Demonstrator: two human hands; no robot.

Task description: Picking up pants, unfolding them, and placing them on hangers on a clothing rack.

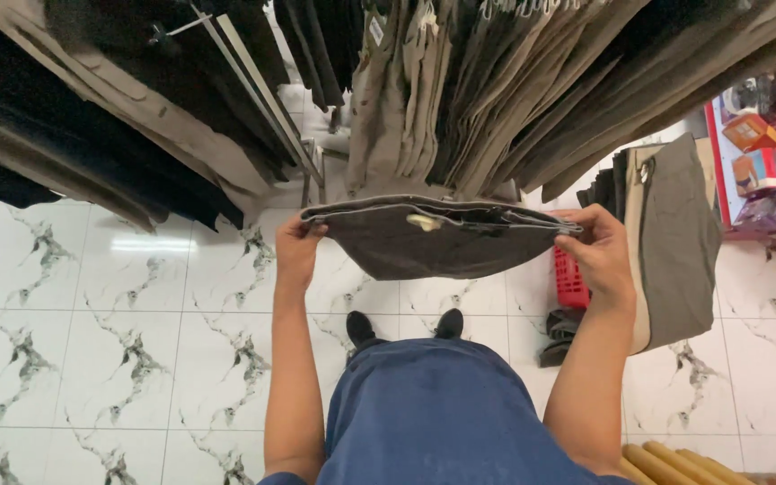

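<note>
I hold a dark grey pair of trousers [433, 242] stretched flat by its waistband in front of me. My left hand [296, 244] grips the left end of the waistband, and my right hand [600, 244] grips the right end. A small pale tag [424, 221] shows inside the waist. The garment hangs above my black shoes [449, 323] and blue clothing [433, 413].
Racks of hanging trousers in beige [460, 81] and black [92, 117] fill the top. More trousers hang at the right [671, 233] over a red basket [569, 278]. A shelf with boxes [761, 153] stands far right. White marble-pattern floor tiles [92, 314] lie below; wooden rods [675, 462] show bottom right.
</note>
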